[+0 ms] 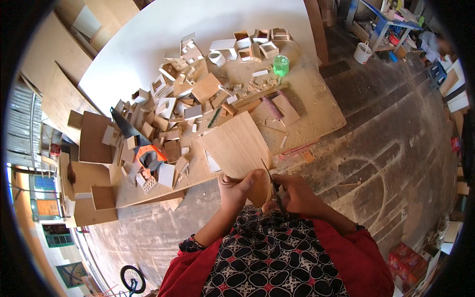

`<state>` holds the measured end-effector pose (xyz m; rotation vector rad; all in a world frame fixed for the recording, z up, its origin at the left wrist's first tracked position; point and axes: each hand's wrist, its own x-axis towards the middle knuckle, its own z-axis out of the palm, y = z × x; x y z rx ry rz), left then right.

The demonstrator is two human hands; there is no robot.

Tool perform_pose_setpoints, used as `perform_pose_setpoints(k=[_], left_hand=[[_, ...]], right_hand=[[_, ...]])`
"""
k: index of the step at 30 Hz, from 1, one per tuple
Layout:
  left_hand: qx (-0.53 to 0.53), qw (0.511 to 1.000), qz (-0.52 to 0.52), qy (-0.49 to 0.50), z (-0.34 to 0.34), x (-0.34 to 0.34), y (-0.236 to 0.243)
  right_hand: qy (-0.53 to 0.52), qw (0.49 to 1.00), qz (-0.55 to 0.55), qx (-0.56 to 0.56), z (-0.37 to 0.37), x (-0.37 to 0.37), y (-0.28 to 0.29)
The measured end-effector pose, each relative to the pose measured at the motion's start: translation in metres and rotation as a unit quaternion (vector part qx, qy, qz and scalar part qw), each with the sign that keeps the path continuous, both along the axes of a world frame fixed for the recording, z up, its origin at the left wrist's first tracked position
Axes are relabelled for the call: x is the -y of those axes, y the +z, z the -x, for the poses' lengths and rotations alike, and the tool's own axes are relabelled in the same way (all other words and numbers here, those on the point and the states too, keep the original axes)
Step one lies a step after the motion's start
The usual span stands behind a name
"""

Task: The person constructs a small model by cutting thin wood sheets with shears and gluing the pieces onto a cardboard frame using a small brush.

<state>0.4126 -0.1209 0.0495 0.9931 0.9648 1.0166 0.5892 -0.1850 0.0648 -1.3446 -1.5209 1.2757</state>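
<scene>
My left hand (237,190) pinches the near edge of a thin sheet of wood veneer (237,143), which reaches over the workbench's front edge. In my right hand (297,194) is a pair of dark scissors (277,197), its narrow blades pointing away from me at the sheet's right side. Close to the blades, a curved part of the veneer bends down between my two hands. My right fingers partly hide the scissors' handles. Past the sheet lie a dark green stick-like tool (214,118) and a purple-brown rounded stick (271,108) on a flat wooden piece.
Small wooden boxes and offcuts (163,119) crowd the workbench (321,106) on the left. Among them lies a handsaw with an orange handle (151,157). A green cup (281,65) and a white cup (216,58) stand farther back. Another person (435,47) is at the far right.
</scene>
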Motion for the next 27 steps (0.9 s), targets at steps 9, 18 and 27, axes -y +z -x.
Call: perform_pose_setpoints(k=[9,18,27], left_hand=[[0.008,1.000,-0.010,-0.018,0.000,0.001,0.003],[-0.015,0.999,-0.005,-0.038,0.004,-0.003,0.004],[-0.020,0.998,-0.005,-0.057,0.002,-0.008,0.009]], right_hand=[[-0.024,0.998,-0.042,0.038,0.000,0.003,-0.016],[-0.061,0.997,-0.054,0.006,0.005,0.006,-0.017],[-0.062,0.995,-0.065,0.039,0.006,0.007,-0.023]])
